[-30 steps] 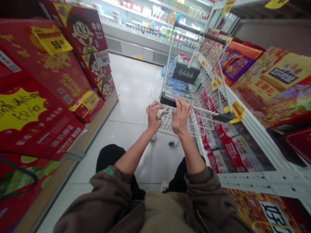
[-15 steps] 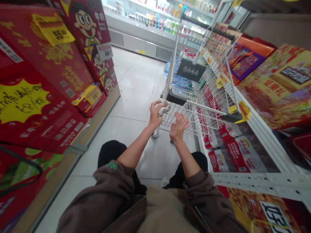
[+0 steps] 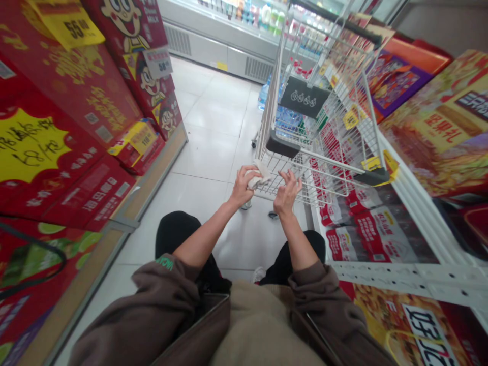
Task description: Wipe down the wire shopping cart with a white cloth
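A crumpled whitish cloth is gripped in my left hand, just in front of the cart's lower wire rack. My right hand is a little to the right, its fingers partly curled and apart, with nothing visible in them. It is close to the rack's front edge; whether it touches the wire I cannot tell. The metal shopping cart stands ahead of me, with dark plastic corner pieces and a dark panel bearing white symbols.
Stacked red gift boxes line the left shelf. On the right are snack boxes and red-labelled bottle packs beside the cart. Behind it stand water bottles and a refrigerated case. White floor tiles lie between the shelves.
My left hand and the cloth have shifted slightly down in the view. My right hand has moved a little right, its fingers now more spread. The whole view has tilted slightly.
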The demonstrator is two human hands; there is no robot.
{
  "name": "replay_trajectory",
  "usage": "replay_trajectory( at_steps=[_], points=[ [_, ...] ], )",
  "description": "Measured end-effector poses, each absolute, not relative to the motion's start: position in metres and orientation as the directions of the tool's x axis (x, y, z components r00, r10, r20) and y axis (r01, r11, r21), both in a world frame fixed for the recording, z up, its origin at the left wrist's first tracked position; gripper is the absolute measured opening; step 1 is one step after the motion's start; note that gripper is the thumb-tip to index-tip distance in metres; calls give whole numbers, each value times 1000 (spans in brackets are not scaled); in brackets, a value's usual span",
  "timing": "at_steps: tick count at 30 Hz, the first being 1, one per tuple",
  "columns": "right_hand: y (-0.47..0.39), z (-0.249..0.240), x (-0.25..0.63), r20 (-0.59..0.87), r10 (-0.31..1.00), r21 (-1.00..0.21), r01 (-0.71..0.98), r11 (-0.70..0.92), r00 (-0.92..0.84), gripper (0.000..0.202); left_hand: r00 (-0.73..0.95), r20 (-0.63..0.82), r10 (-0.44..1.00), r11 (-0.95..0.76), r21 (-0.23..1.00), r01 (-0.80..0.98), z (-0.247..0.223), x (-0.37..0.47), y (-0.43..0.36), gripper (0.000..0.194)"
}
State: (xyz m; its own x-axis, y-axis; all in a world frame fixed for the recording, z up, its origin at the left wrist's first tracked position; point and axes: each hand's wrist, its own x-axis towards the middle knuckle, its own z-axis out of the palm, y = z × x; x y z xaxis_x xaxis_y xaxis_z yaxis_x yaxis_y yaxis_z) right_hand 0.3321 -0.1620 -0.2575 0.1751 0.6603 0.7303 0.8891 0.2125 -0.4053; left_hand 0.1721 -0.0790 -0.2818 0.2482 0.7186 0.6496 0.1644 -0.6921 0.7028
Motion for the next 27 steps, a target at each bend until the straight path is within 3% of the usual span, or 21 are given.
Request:
replay_trajectory(
  at_steps=[6, 13, 19, 22, 25, 27],
  points=[
    [-171, -273, 318, 766, 615, -369, 911, 181, 188, 56, -13, 496, 869, -486, 857, 169, -316, 167, -70, 30],
    [-183, -312, 305, 693, 695, -387, 912, 135, 191, 54, 151, 469, 870, -493, 817, 300, -322, 192, -97, 30],
    [-184, -313, 321, 609, 763, -450, 886, 109, 216, 51, 44, 474, 879, -465, 836, 292, -320, 193, -92, 26],
    [-186, -312, 322, 586, 779, -475, 873, 108, 223, 50, 105, 442, 891, -453, 852, 260, -323, 201, -93, 23],
    [-189, -311, 324, 622, 754, -444, 888, 120, 210, 48, 159, 434, 887, -459, 867, 193, -326, 197, -101, 19],
    [-190, -303, 327, 718, 665, -359, 928, 99, 207, 49, 118, 480, 869, -494, 857, 147, -317, 189, -100, 21]
  ],
)
